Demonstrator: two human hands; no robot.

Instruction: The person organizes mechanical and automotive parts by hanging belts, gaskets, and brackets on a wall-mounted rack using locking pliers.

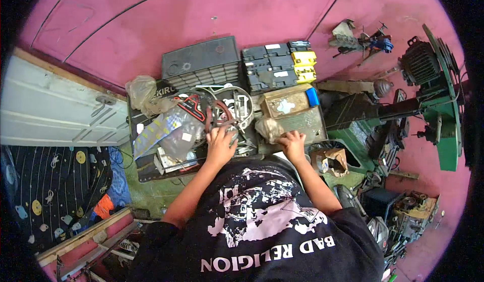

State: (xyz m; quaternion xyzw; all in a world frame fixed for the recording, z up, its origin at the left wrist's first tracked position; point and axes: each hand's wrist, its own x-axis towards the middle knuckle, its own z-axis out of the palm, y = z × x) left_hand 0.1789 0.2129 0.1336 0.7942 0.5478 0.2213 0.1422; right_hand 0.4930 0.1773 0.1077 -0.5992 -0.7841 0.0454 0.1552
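My left hand (221, 143) reaches into the pile at the middle of the table, fingers bent around a small clear plastic bag (232, 133). Dark red-brown curved straps (218, 113) lie just beyond its fingertips. To its left is a large clear plastic bag (181, 138) with a white label. My right hand (293, 145) rests at the near edge of a greyish tray (310, 123), its fingers apart and slightly bent. Beside that hand's thumb sits a crumpled cloudy plastic bag (269, 129). A brown box (286, 102) stands on the tray behind it.
Behind the pile stand a dark drawer cabinet (200, 62) and black-and-yellow storage cases (277, 66). A green machine (443, 105) with a motor is at the right. A torn cardboard box (330, 162) sits below the table's right side. A white door (60, 100) is at left.
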